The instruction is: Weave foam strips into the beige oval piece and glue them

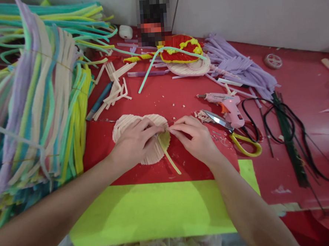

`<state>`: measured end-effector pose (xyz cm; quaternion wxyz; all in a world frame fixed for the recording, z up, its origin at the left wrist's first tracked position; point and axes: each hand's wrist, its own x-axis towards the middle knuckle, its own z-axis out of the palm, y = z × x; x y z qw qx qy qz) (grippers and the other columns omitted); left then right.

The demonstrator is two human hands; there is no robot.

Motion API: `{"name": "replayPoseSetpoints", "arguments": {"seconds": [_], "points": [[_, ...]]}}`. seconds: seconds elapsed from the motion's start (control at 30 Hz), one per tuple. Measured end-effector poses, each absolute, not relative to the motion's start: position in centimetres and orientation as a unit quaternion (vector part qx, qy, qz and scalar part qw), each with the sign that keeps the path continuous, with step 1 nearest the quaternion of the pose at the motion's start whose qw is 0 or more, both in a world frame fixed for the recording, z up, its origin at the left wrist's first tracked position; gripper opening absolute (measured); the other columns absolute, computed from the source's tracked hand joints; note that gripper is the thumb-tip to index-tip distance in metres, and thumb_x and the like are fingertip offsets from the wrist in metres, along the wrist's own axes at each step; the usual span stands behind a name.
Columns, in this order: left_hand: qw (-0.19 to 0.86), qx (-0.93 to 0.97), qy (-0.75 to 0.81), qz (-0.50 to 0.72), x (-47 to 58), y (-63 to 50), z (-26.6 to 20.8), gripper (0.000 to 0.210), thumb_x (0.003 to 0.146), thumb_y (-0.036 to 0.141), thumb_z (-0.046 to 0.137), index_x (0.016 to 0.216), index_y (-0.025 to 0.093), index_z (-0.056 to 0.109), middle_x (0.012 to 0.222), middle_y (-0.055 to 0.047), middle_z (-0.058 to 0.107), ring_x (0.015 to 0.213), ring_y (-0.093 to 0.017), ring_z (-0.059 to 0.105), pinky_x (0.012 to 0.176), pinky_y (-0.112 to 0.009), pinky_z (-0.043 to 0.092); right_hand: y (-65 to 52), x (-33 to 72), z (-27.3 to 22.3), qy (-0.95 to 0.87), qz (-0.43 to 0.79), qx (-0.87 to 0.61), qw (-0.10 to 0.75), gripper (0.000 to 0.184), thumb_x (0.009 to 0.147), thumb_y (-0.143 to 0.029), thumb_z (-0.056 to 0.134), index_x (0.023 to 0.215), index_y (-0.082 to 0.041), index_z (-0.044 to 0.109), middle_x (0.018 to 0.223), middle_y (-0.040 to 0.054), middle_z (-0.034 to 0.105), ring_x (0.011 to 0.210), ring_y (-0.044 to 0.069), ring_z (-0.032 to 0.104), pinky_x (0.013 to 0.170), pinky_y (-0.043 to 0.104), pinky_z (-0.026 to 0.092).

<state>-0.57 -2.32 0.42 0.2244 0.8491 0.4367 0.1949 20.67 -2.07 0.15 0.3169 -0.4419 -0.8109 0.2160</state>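
A cream heart-shaped piece (154, 155) of ribbed, side-by-side pipe cleaners lies flat on the red table. My left hand (134, 141) rests across it, fingers bent and closed at its right edge. A thin yellow pipe cleaner (172, 162) runs over that edge, its loose end pointing down and right. Just right of the heart, my right hand (193, 138) has thumb and forefinger pinched together at the yellow pipe cleaner's upper end. The two hands' fingertips almost meet there, and they partly hide the exact grip.
Right of my hands lie yellow-handled scissors (245, 144) and a pink glue gun (230, 106) with a black cord. Bundled pipe cleaners (40, 97) pile up at left, purple ones (239, 64) at back right. A yellow-green sheet (153, 212) covers the front edge.
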Motion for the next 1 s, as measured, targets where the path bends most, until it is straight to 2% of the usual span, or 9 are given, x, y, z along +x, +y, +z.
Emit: {"name": "replayPoseSetpoints", "arguments": {"seconds": [0.33,0.6,1.0], "points": [[0.245,0.832,0.454,0.206,-0.32,-2.30,0.81,0.022,0.090,0.017,0.045,0.109,0.019,0.056,0.104,-0.005,0.060,0.097,-0.020,0.054,0.085,-0.037,0.045,-2.01,20.69,0.15,-0.802,0.217,-0.453,0.324,0.014,0.090,-0.020,0.053,0.092,-0.019,0.067,0.088,0.0049,0.064,0.084,0.016,0.058,0.079,0.033,0.048],[0.229,0.832,0.462,0.203,-0.25,-2.38,0.65,0.014,0.085,0.017,0.051,0.098,0.018,0.056,0.098,-0.005,0.060,0.091,-0.020,0.054,0.079,-0.034,0.045,-2.20,20.49,0.07,-0.811,0.221,-0.443,0.311,0.014,0.090,-0.020,0.054,0.091,-0.019,0.068,0.089,0.0047,0.065,0.084,0.016,0.057,0.078,0.033,0.046],[0.219,0.835,0.460,0.207,-0.24,-2.36,0.35,0.011,0.085,0.018,0.052,0.096,0.018,0.055,0.098,-0.005,0.059,0.091,-0.020,0.054,0.080,-0.036,0.045,-2.27,20.17,-0.34,-0.810,0.227,-0.445,0.308,0.015,0.091,-0.022,0.053,0.090,-0.020,0.068,0.088,0.0042,0.065,0.083,0.016,0.056,0.076,0.033,0.045]]}}
